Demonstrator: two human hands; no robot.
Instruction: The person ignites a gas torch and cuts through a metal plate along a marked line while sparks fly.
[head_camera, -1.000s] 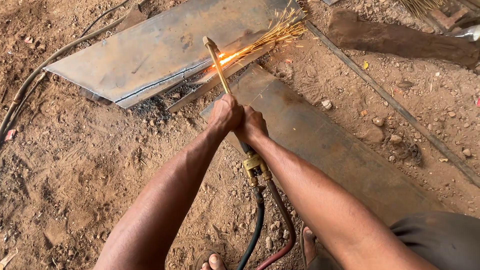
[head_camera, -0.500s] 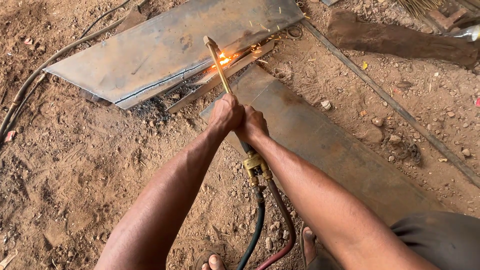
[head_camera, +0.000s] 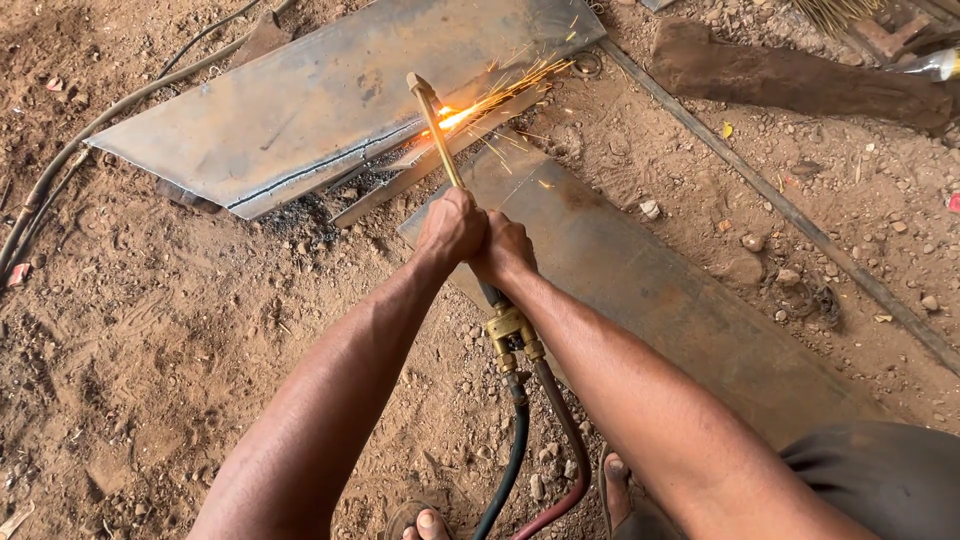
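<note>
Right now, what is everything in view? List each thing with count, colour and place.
cutting torch: one, brass, held over the plate, sparks at its tip
upper steel plate: one, grey, top centre on the dirt
lower steel plate: one, rusty brown, centre right
steel strip: one, grey, between the plates
hoses: two, dark green and red, trailing from the torch
log: one, brown, top right
left hand: grips the torch tube
right hand: grips the torch beside it
feet: bare toes, bottom edge
</note>
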